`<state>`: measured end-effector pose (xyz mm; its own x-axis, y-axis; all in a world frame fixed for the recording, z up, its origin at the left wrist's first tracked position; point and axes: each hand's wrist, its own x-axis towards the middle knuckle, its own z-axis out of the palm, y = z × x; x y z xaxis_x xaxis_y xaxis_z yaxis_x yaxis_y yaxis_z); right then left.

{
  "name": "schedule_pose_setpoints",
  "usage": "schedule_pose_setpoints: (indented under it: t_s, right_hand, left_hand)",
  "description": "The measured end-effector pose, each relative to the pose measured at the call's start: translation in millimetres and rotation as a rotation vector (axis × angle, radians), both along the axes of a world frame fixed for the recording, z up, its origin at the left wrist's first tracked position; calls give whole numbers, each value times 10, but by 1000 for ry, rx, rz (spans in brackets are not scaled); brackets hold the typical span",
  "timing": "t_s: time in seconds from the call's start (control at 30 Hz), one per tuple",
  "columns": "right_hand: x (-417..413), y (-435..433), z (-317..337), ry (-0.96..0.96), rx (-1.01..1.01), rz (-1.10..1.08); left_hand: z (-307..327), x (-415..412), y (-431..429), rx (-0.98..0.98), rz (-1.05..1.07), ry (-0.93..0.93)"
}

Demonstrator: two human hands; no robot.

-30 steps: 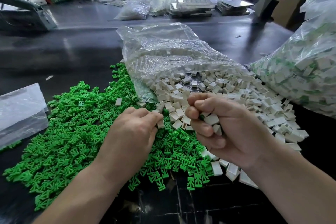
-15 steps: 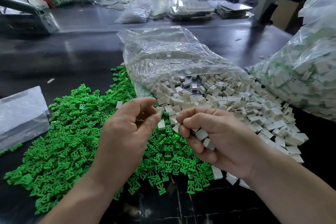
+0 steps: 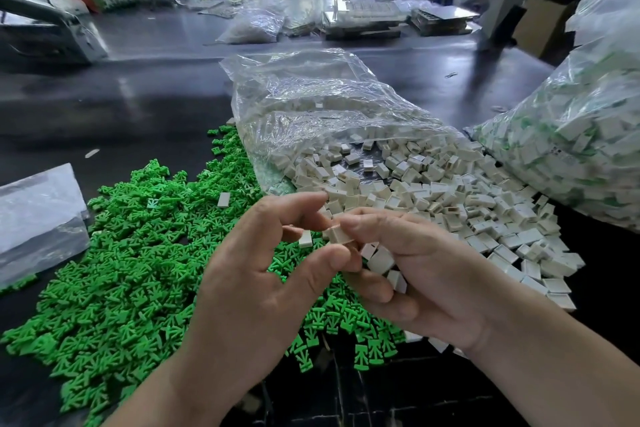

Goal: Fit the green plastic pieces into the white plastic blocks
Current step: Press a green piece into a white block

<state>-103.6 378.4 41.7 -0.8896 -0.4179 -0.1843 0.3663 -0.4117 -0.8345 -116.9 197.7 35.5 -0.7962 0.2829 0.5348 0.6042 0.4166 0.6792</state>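
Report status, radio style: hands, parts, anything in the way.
Right hand pinches white block, spares in palm. Left hand open beside it, no green piece seen. Green pile below; nothing blocking.

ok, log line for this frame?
right hand: pinches white block | left hand: open beside it | green pieces: piled on table

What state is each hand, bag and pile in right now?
Left hand, fingers loose, gripping nothing visible.
Right hand, pinches one white block, cups more.
Middle bag, mouth open, white blocks spilling out.
Green pieces, loose heap, unfitted.
Right bag, full.
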Motion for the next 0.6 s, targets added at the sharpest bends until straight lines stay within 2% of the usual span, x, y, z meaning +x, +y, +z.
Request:
schedule_pose_setpoints:
  t_s: [0.27, 0.33, 0.47, 0.6]
  right_hand:
    - [-34, 55, -17, -26, -97, -50]
    - [-37, 52, -29, -2, -78, -44]
    - [-35, 45, -39, 13, -4, -67]
    - [-43, 38, -35, 13, 69, -118]
  left_hand:
    - [-140, -211, -143, -639, 168, 37]
    - [-161, -226, -105, -729, 171, 76]
    - [-165, -261, -85, -716, 176, 74]
    - [-136, -239, -105, -529, 157, 9]
